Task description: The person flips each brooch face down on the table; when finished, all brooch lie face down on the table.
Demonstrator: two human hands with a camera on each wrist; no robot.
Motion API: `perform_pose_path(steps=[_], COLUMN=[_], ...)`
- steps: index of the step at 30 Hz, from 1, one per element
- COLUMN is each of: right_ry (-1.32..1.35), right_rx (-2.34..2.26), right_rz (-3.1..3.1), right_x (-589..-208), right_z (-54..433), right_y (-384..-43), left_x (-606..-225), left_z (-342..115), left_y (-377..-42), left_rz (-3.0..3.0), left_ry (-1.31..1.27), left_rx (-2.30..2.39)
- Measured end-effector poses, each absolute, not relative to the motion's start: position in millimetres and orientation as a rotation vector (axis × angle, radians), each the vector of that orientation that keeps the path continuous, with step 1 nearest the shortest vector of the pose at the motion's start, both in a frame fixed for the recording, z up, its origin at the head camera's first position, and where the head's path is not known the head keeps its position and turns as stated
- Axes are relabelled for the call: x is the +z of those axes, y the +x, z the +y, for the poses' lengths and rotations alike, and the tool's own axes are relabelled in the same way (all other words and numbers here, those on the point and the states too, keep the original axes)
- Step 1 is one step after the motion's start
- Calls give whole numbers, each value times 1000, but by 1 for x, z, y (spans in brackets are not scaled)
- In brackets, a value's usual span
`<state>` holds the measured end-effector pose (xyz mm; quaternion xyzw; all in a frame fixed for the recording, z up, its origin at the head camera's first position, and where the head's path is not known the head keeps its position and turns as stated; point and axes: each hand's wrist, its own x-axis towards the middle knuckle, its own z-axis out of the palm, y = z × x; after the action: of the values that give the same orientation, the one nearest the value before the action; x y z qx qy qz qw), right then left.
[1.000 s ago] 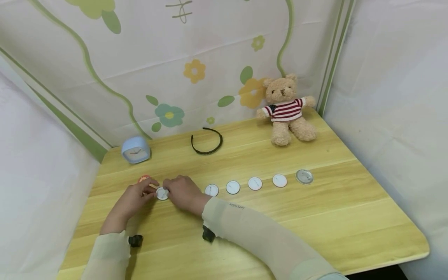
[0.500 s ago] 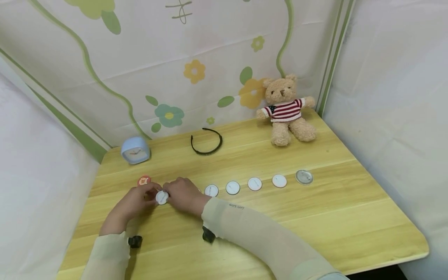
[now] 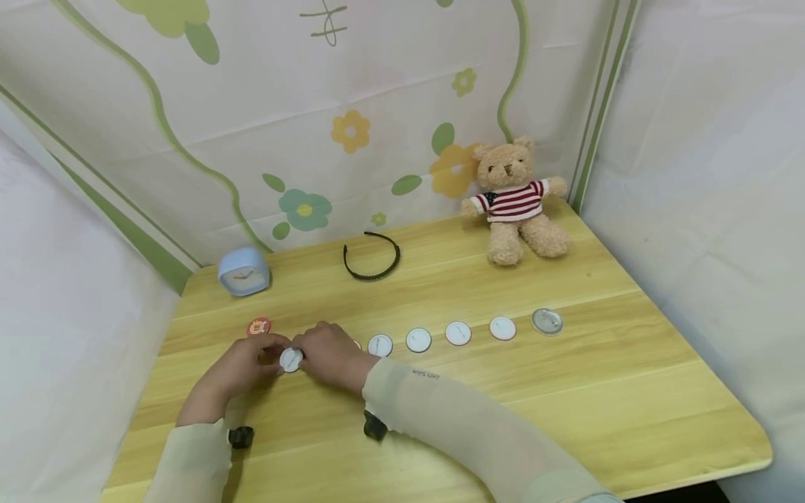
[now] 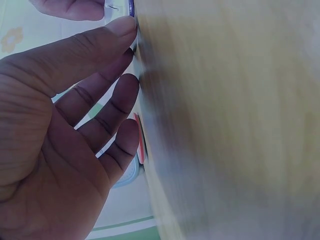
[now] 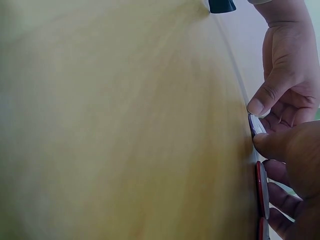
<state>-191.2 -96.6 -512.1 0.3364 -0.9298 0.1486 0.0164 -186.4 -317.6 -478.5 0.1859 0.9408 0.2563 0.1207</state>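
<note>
A round pin badge [image 3: 291, 360] lies white back up, with its pin showing, between my two hands. My left hand [image 3: 242, 367] pinches its left edge with thumb and fingertips, while my right hand [image 3: 330, 353] grips the right edge. In the right wrist view, both thumbs press on the rim of this badge [image 5: 255, 124], close to the table. The left wrist view catches only a corner of the badge [image 4: 116, 6], beside the left thumb. Just beyond the left hand is a red badge [image 3: 258, 326], printed face up.
Several white-backed badges [image 3: 418, 340] form a row to the right, one partly hidden by the right hand. A silver-backed badge [image 3: 547, 321] ends the row. Behind stand a blue clock [image 3: 244, 271], a black headband [image 3: 372, 277] and a teddy bear [image 3: 512, 202] on the wooden table [image 3: 597, 391].
Both hands have drawn the held badge slightly toward the person. The red badge, partly covered by the left hand earlier, is now in full view.
</note>
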Motion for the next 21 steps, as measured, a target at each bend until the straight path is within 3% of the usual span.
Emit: perform_pose_path(steps=[21], right_ry=[1049], right_rx=[373], right_rz=[-2937], right_x=[-508], right_z=[-95], right_y=[-187], left_x=[-479], left_z=[-319], left_y=[-186], left_rz=[2749], left_ry=[587], left_rx=[691])
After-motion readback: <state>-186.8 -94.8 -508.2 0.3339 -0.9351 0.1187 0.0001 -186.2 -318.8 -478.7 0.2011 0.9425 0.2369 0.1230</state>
